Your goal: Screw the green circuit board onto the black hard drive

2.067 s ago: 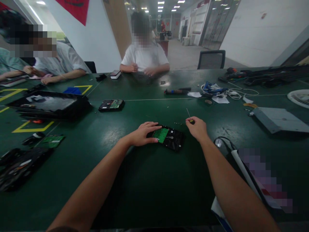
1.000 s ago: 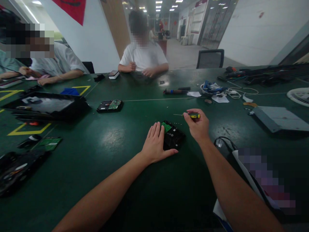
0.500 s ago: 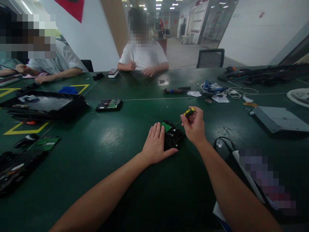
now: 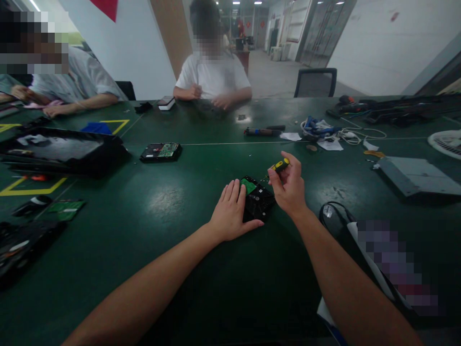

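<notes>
Mid-frame: our left hand (image 4: 230, 211) flat, steadying hard drive (image 4: 258, 202); right hand (image 4: 288, 190) fingers pinch screwdriver (image 4: 280, 166), tip seemingly on a screw.

Dim indoor light from ceiling strips (image 4: 236, 3); soft glare on the green table (image 4: 169, 197); edges bowed, perhaps slightly blurred.

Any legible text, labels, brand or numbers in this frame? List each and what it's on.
None can be read.
Hard drive under the left hand: label and green circuit board too small.
Screwdriver in the right hand: no marking shows.
Second hard drive: blurred.
Papers near the cables: blank or unreadable.
Red banner: cut off, no characters visible.
</notes>
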Tool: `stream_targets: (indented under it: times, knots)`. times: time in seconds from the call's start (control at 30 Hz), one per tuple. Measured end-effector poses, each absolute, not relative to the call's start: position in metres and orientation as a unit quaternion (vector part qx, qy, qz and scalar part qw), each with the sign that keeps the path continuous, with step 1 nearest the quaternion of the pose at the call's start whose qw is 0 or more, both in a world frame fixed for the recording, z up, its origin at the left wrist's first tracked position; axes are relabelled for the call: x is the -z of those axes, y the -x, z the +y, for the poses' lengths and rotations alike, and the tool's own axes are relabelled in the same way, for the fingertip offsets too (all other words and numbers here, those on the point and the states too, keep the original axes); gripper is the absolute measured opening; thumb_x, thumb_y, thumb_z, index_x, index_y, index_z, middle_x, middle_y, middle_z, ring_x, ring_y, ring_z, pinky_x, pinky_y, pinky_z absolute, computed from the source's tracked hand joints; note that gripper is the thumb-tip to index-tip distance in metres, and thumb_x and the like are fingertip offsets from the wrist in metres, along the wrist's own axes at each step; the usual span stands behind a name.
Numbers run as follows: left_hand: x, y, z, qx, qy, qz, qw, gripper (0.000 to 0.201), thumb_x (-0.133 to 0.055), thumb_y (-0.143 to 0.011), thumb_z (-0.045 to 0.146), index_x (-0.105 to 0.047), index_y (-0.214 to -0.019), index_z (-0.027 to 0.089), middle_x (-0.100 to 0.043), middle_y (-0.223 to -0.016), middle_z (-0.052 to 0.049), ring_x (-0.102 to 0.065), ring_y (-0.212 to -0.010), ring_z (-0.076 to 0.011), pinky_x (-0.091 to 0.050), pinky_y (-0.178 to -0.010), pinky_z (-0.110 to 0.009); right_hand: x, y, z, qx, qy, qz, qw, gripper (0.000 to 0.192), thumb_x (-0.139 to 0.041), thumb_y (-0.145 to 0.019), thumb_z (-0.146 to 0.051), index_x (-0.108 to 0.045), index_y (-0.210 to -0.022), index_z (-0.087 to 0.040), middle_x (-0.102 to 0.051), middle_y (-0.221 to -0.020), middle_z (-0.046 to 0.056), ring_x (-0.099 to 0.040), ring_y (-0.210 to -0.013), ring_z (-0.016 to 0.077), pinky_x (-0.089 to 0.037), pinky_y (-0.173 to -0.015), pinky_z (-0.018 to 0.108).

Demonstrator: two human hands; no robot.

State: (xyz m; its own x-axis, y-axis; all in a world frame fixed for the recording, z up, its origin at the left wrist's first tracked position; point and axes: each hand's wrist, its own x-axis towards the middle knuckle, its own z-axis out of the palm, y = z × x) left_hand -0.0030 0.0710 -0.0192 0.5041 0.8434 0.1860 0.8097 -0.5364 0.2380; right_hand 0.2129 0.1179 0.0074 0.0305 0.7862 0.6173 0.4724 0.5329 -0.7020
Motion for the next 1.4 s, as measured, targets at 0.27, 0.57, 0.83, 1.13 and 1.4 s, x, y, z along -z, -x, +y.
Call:
stream_targets:
  times: [0.27,0.57,0.83,1.13,1.4]
  knots:
    - [0.016,0.004,0.07,-0.145,-0.862,0.481,0.071,0.123,-0.044,-0.08,0.093,-0.02,-0.162,0.005,-0.009,-0.172,-0.026,-0.007,-0.161,-0.0424,-0.016,-0.131,-0.057,-0.013,-0.212,0.113,-0.157,0.485,-0.657,0.556,0.059,-0.063,-0.098,-0.039,-0.037,-0.151,-0.034,-0.068,-0.121,0.008,-0.073,-0.093,0.0257,-0.063,-0.082,0.046]
    - [0.006,0.012,0.076,-0.139,-0.863,0.477,0.091,0.106,-0.047,-0.085,0.087,-0.035,-0.158,0.012,-0.023,-0.171,-0.021,-0.021,-0.158,-0.0421,-0.025,-0.127,-0.059,-0.012,-0.217,0.115,-0.124,0.503,-0.608,0.601,0.058,-0.06,-0.099,-0.037,-0.035,-0.151,-0.033,-0.068,-0.112,0.009,-0.072,-0.079,0.0235,-0.062,-0.077,0.045]
    - [-0.02,0.047,0.146,-0.151,-0.872,0.388,0.257,0.054,-0.06,-0.096,0.046,-0.055,-0.146,0.027,-0.056,-0.139,-0.011,-0.062,-0.12,-0.0271,-0.052,-0.106,-0.045,-0.011,-0.217,0.116,-0.126,0.499,-0.595,0.618,0.055,-0.059,-0.1,-0.038,-0.036,-0.149,-0.032,-0.066,-0.097,0.006,-0.07,-0.072,0.0213,-0.061,-0.072,0.043]
    - [-0.03,0.046,0.198,-0.017,-0.897,0.294,0.329,0.078,-0.076,-0.08,0.047,-0.048,-0.152,0.04,-0.05,-0.146,-0.007,-0.064,-0.109,-0.0258,-0.056,-0.094,-0.041,-0.012,-0.219,0.117,-0.119,0.497,-0.589,0.626,0.053,-0.059,-0.1,-0.037,-0.036,-0.148,-0.032,-0.067,-0.097,0.005,-0.07,-0.071,0.0215,-0.061,-0.069,0.041]
    - [-0.026,0.046,0.191,-0.03,-0.901,0.283,0.327,0.072,-0.076,-0.082,0.045,-0.051,-0.149,0.036,-0.029,-0.167,-0.007,-0.054,-0.136,-0.0313,-0.056,-0.096,-0.041,-0.013,-0.217,0.116,-0.136,0.487,-0.59,0.63,0.053,-0.06,-0.1,-0.038,-0.037,-0.147,-0.032,-0.067,-0.096,0.004,-0.07,-0.069,0.0214,-0.062,-0.069,0.043]
